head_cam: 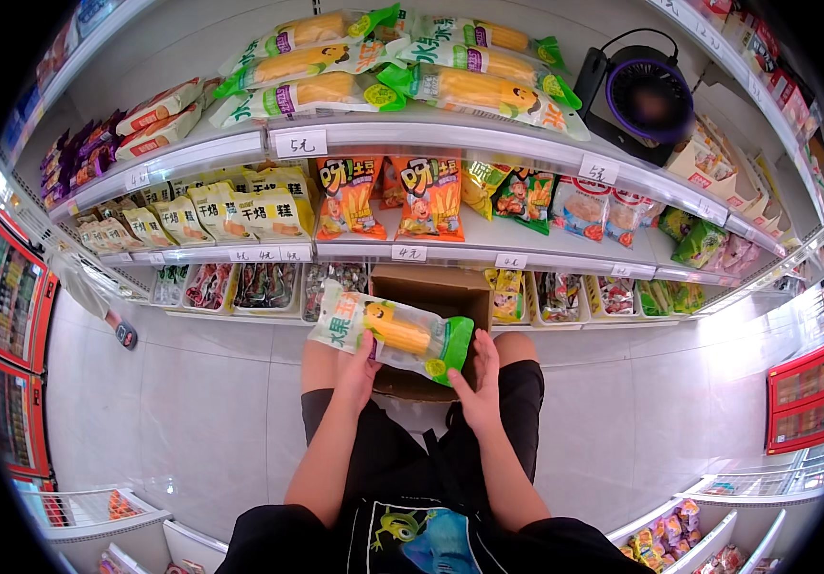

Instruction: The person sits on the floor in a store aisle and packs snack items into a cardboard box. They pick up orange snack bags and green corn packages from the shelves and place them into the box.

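A vacuum-packed corn cob in a white and green plastic bag [401, 328] lies across both hands, above an open cardboard box [430, 283] between the knees. My left hand [360, 369] grips the bag's lower left edge, the thumb on its front. My right hand [478, 377] is at the green end, the thumb against the lower corner and the fingers spread beside it. Similar corn packs [491, 90] lie stacked in two groups on the shelf in front. How much the box holds cannot be seen.
A black fan with a purple ring [648, 97] stands right of the corn packs. Below are a shelf of snack bags [430, 197] and bins of small packets [268, 287]. At the left, another person's shoe [125, 334] is on the tiled floor [204, 402].
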The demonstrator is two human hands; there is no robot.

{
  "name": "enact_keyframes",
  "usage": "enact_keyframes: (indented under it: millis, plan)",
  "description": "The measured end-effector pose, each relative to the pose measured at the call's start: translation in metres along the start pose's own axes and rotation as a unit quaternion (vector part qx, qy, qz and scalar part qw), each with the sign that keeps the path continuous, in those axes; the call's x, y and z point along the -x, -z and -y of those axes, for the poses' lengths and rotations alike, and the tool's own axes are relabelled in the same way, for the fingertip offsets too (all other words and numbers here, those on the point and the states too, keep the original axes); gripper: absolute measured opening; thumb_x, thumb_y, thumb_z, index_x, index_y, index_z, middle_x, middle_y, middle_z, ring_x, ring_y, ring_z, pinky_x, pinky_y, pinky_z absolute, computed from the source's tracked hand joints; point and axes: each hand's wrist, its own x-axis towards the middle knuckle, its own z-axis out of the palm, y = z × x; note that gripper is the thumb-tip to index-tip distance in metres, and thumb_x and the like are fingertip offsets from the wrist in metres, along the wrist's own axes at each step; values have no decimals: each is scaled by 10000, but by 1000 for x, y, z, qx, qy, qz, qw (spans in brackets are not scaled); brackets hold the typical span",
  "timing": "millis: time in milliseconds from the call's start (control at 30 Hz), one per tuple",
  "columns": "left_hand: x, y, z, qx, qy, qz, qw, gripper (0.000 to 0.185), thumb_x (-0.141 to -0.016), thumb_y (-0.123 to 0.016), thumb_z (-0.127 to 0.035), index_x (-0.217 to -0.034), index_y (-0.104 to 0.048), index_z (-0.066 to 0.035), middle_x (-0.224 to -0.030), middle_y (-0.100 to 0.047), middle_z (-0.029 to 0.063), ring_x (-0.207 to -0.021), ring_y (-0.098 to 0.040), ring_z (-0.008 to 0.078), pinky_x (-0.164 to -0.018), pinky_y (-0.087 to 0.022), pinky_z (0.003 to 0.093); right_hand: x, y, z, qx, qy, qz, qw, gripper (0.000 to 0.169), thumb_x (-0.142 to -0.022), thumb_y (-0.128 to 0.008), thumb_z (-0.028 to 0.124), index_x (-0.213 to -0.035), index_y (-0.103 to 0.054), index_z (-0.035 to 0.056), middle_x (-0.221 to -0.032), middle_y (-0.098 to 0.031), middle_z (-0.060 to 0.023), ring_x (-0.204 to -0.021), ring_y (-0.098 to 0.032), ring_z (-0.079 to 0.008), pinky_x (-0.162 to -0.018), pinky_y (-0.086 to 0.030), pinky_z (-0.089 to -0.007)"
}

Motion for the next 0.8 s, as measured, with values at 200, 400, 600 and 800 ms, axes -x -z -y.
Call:
enact_keyframes:
  millis: [200,400,600,800]
  plan:
    - [9,-12,3,-67,42,40,996,494,-995,-676,-231,-1426,-478,-95,-1335,-607,36,-1184,-613,174,-947,-532,374,-9,-23,21,388,151,110,903,820,-791,-806,225,-1497,-417,77,-1519,-429,-184,-1412,-396,-402,-1185,-302,-496]
    - [13,-22,2,-112,58,55,990,489,-969,-703,-133,-1405,-495,-60,-1322,-613,48,-1189,-611,161,-963,-525,306,-21,-27,1,389,131,119,904,870,-745,-809,188,-1513,-409,103,-1461,-470,-167,-1335,-455,-399,-1136,-364,-489]
    - [19,-19,-3,-481,-226,126,838,516,-888,-761,-156,-1342,-553,-27,-1294,-633,145,-1216,-602,304,-1010,-492,389,-36,-18,-21,347,50,133,927,867,-700,-818,133,-1476,-439,63,-1226,-578,-166,-1169,-563,-379,-1012,-475,-432]
    - [25,-4,-35,-726,-317,-33,609,580,-849,-770,-301,-1344,-587,-61,-1347,-605,192,-1267,-550,376,-1116,-376,501,-49,-21,-50,325,17,78,942,724,-728,-802,106,-1390,-509,98,-1203,-584,-160,-1161,-552,-389,-985,-473,-452]
